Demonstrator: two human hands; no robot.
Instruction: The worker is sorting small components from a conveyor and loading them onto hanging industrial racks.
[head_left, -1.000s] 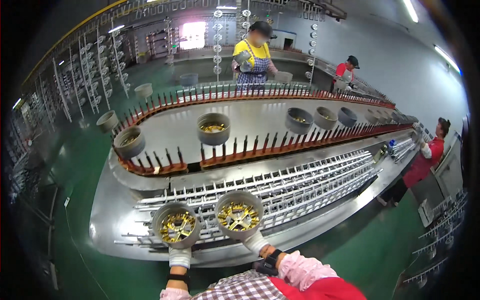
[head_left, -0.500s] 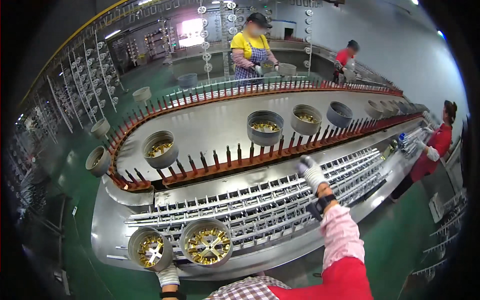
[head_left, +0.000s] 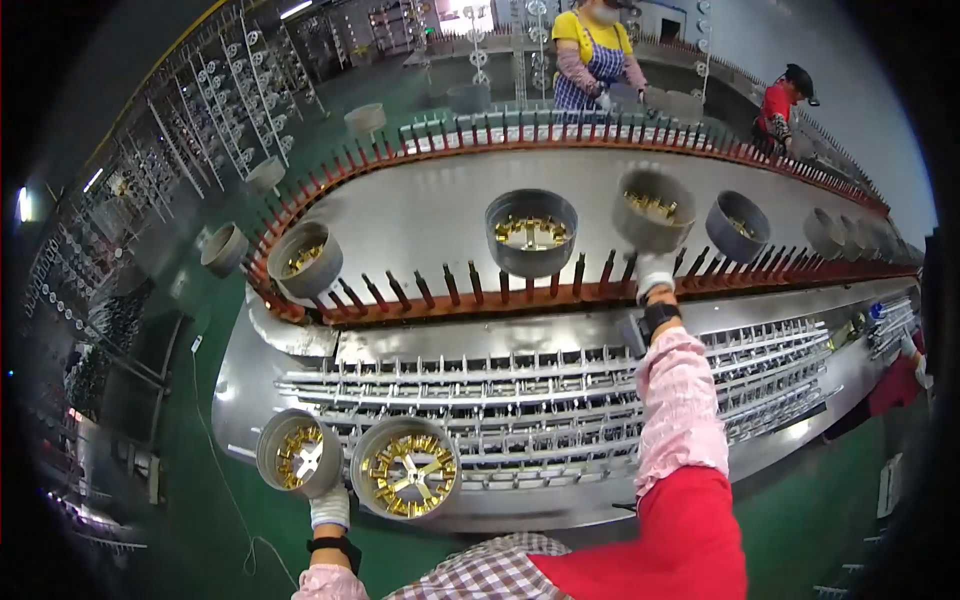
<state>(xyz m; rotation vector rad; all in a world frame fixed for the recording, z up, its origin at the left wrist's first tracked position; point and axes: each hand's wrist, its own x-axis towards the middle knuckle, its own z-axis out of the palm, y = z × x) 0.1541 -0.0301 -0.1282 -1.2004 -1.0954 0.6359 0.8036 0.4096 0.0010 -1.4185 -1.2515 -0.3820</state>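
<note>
My left hand (head_left: 330, 508), in a white glove, grips from below a round grey bowl (head_left: 270, 462) with gold-coloured metal pieces set in a ring around a silver cross. Close to its right, a larger grey bowl (head_left: 366, 500) with similar gold pieces and a cross stands at the table's near edge. My gloved right hand (head_left: 656, 270) reaches forward to the conveyor, closed at the underside of another grey bowl (head_left: 655, 236) holding gold pieces; the bowl hides the fingertips. A grey bowl (head_left: 531, 262) stands to its left, and one (head_left: 738, 250) to its right.
Rows of silver metal racks (head_left: 520, 400) cover the steel table (head_left: 240, 400). A looped conveyor with upright red-and-black spindles (head_left: 452, 285) carries more bowls (head_left: 285, 275). A co-worker in yellow (head_left: 590, 60) stands beyond it; others in red work to the right.
My right hand has moved forward from over the racks to the underside of the conveyor bowl. My left hand still grips its bowl. The view has shifted.
</note>
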